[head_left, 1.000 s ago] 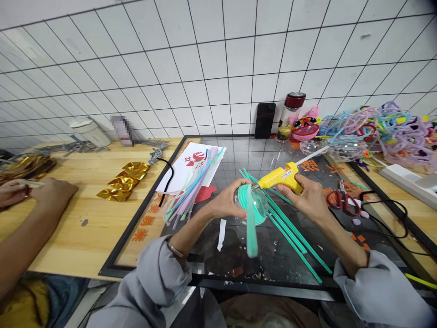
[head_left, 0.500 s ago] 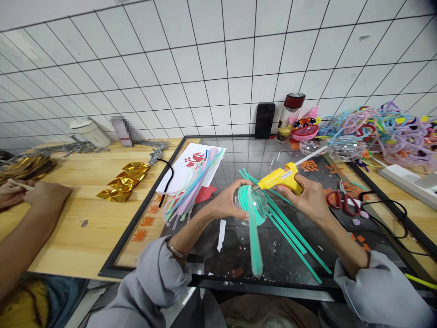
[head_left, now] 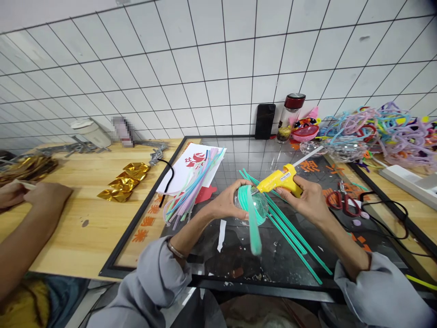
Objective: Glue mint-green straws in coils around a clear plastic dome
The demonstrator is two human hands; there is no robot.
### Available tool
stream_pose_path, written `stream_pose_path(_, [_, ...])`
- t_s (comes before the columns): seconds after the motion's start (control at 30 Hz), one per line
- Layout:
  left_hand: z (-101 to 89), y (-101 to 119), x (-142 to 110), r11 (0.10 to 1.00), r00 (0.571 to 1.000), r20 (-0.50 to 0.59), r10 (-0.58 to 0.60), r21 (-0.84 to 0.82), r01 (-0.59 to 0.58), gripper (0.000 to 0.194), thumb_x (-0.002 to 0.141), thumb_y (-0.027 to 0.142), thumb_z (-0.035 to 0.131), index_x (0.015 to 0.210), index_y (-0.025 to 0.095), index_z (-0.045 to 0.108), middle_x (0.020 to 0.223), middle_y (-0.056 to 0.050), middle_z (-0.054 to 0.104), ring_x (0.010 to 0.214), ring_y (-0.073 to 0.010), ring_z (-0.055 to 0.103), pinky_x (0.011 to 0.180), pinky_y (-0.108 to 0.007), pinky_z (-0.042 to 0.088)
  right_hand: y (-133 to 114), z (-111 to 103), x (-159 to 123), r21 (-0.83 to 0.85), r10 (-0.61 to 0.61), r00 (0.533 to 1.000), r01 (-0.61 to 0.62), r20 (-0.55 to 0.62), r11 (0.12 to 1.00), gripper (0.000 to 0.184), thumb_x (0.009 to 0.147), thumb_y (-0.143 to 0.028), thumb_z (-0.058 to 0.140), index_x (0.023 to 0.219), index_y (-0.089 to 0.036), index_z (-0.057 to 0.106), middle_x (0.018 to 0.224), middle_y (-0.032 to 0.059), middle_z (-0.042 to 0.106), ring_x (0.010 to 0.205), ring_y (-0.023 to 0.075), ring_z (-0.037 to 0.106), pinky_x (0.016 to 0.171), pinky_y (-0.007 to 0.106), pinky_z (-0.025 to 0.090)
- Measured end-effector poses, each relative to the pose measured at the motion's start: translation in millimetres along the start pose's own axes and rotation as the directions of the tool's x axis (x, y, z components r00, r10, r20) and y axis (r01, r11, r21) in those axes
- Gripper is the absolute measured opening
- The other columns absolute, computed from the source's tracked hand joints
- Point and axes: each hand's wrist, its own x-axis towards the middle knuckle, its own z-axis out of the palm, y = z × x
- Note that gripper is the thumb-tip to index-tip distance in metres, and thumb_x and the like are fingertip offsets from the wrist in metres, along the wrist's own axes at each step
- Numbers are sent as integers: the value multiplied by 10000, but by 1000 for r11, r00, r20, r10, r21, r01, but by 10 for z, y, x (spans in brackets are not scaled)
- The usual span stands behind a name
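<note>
My left hand (head_left: 232, 200) is closed around a clear plastic ball (head_left: 262, 207), whose left side is wrapped in rows of green pipe cleaner (head_left: 243, 200). A loose end of that pipe cleaner hangs over the front of the ball towards me. In my right hand (head_left: 305, 196) is a yellow hot glue gun (head_left: 280, 180) with a white glue stick (head_left: 309, 156) poking out of its back. Its nozzle points at the top of the ball, close to the green wrap; whether it touches I cannot tell. Several straight green pipe cleaners (head_left: 290, 232) lie beneath and to the right of the ball.
Pastel pipe cleaners (head_left: 194, 182) lie on a white paper (head_left: 180, 159) at the left. Red-handled scissors (head_left: 343, 202) and a black cord (head_left: 389, 221) sit at the right, near a power strip (head_left: 409, 182). A glass bottle (head_left: 288, 118) and a phone (head_left: 265, 120) stand behind. Another person's hands (head_left: 44, 196) work far left.
The glue gun has tilted slightly, its back end and glue stick moving a little left. The hanging pipe cleaner end has swung up and slightly left. My left hand keeps its hold on the ball.
</note>
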Motion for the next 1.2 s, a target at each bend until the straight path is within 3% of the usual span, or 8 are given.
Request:
stream_pose_path(0.1, [6, 11, -8, 1000, 1000, -1, -11, 12, 11, 774, 499, 279, 872, 1168, 192, 493, 1052, -26, 535, 820, -139, 521, 676, -242, 459, 7, 19, 0, -18, 13, 1000, -13, -25, 1000, 389, 759, -550, 619, 638, -201, 501, 539, -46, 424, 481, 91, 352, 486, 245, 273])
stream_pose_path(0.43, [-32, -117, 33, 999, 1000, -1, 23, 35, -23, 841, 455, 305, 897, 1183, 191, 490, 1074, -35, 544, 901, -174, 521, 784, -281, 444, -30, 44, 3, -91, 9, 991, -22, -135, 996, 435, 758, -580, 594, 597, -246, 367, 491, -51, 381, 452, 104, 342, 478, 263, 262])
stream_pose_path(0.57, [-25, -125, 40, 998, 999, -10, 32, 45, -31, 845, 454, 332, 900, 1180, 196, 490, 1066, -31, 543, 941, -191, 519, 833, -299, 425, -35, 34, 4, -81, 8, 994, -17, -112, 997, 431, 759, -577, 596, 596, -244, 375, 498, -55, 377, 451, 100, 335, 482, 263, 271])
stream_pose_path(0.77, [-28, -102, 32, 1000, 1000, 23, 19, 1, -19, 808, 477, 319, 885, 1165, 203, 475, 1033, -23, 522, 864, -162, 501, 743, -265, 426, -28, 12, -6, -51, 8, 996, -13, -85, 999, 417, 758, -571, 612, 609, -225, 433, 518, -53, 398, 469, 96, 347, 482, 249, 274])
stream_pose_path(0.97, [-37, -121, 47, 998, 999, 7, 51, 35, -52, 808, 482, 331, 894, 1169, 196, 492, 1076, -35, 539, 915, -178, 517, 808, -283, 424, -29, -11, -6, -5, -9, 999, 9, -48, 1000, 402, 748, -544, 632, 606, -212, 457, 521, -60, 381, 473, 85, 324, 468, 240, 255])
stream_pose_path(1.2, [-50, -136, 53, 998, 999, 15, 40, 54, -41, 817, 481, 337, 887, 1182, 196, 493, 1084, -40, 545, 935, -190, 523, 815, -291, 441, -62, 15, -10, -33, 15, 995, -19, -102, 999, 421, 750, -555, 628, 590, -231, 414, 517, -51, 397, 470, 97, 340, 480, 256, 276])
